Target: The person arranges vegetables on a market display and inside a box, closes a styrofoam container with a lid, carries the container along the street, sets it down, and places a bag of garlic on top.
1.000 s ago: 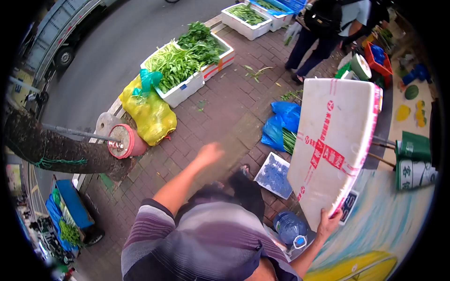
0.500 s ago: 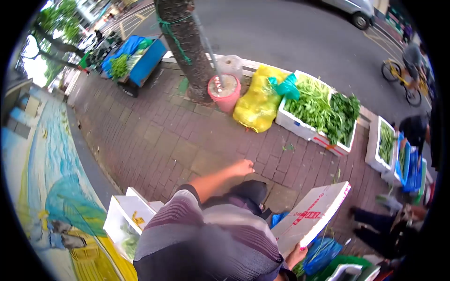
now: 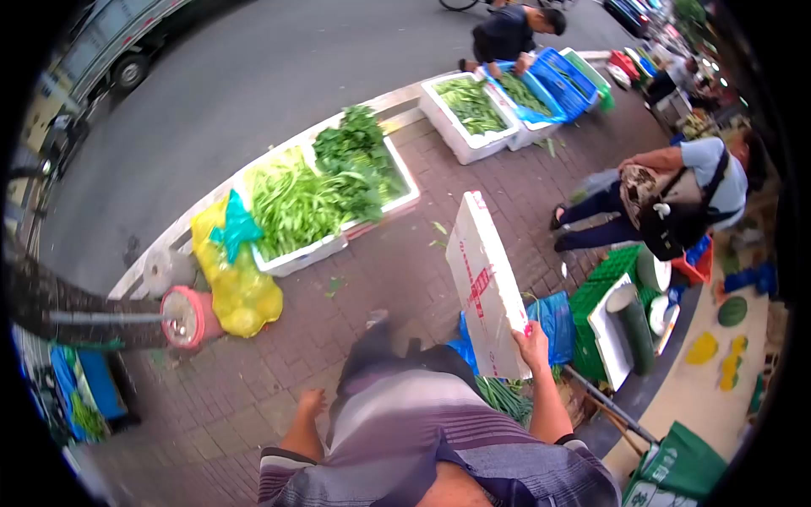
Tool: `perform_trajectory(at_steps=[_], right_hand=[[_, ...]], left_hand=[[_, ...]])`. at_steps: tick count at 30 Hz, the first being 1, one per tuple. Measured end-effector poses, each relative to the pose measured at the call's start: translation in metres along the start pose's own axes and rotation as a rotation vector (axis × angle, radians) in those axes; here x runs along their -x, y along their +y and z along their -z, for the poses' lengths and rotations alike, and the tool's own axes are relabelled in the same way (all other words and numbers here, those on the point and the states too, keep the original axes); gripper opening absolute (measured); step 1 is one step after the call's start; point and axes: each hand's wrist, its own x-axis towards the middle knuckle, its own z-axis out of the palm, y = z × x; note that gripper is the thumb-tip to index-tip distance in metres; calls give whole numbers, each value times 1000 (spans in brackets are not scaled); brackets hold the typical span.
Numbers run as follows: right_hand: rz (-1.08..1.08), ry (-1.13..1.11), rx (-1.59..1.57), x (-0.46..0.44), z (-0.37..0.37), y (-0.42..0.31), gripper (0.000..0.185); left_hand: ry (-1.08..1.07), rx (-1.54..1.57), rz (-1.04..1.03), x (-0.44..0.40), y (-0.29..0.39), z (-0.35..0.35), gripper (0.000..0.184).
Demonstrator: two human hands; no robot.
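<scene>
My right hand (image 3: 532, 348) grips the edge of a flat white foam board (image 3: 483, 287) with red printing on its face, which looks like a box lid. It stands tilted upright in front of me on the right. Blue plastic bags (image 3: 553, 325) and green leafy stalks (image 3: 505, 399) lie behind and below it. At my left side hangs my left hand (image 3: 312, 401), holding nothing, its fingers loosely bent and a little apart. Ahead sit white foam boxes (image 3: 317, 247) of leafy greens (image 3: 291, 198), beside a yellow bag (image 3: 245, 296).
A tree trunk (image 3: 76, 304) and a pink bucket (image 3: 187, 317) stand at left. One person (image 3: 515, 38) bends over a blue crate (image 3: 562, 84) by the kerb; another person (image 3: 701, 182) stands at right. Near the board are a green crate (image 3: 604, 291) and a winter melon (image 3: 632, 329).
My view has swung right, bringing the vegetable boxes and both people further into sight. The foam board stays in my right hand, now more upright. My left hand has dropped back toward my side.
</scene>
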Motion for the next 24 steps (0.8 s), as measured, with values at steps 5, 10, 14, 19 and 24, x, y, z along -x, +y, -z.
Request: perform_trajectory(at_steps=[5,10,14,19,24], right_hand=[[-232,175,-112,-45,12,66,59],[-398,198,-233,-131,20,115,58],[-430,163,-241,-227,43,165,57],[-461,172,-301,-333,120,193,55],[-485,241,-378,-446,180,236,55]], left_hand=[[-100,82,-355,-1,342,-65,19],[-19,190,-578,39,554,-172,29],[-98,-67,-615,64,620,-294,35],[-245,-315,-483,95,645,-403,28],[-173,-649,-560,-1,667,-475,27]])
